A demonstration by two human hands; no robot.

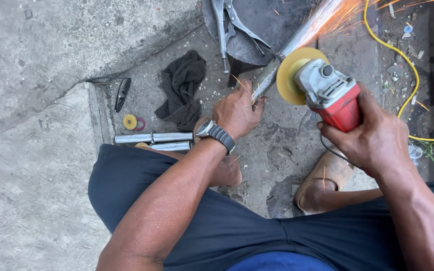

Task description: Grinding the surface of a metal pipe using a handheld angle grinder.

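— What did the head view show of the hands?

— The left hand (236, 111), a watch (216, 133) on its wrist, had its fingers wrapped around the lower end of a shiny metal tube (297, 42). The tube ran slanting up and to the right across the concrete ground (36, 160), passing over a dark metal plate (269, 25). The right hand (375, 135) was clenched around the red body of an angle grinder (327, 90), whose yellow disc (290, 75) met the tube just above the left hand's fingers. Orange sparks (337, 12) flew up along the tube.

— And around them?

— Locking pliers (232, 27) lay on the plate, a dark rag (182, 88) just left of it. Further left were dark glasses (122, 93), a small yellow disc (129, 121) and two short cut tubes (154, 140) beside the person's knee. A yellow cable (403, 55) curved along the right, and a tan sandal (325, 180) sat under the right forearm.
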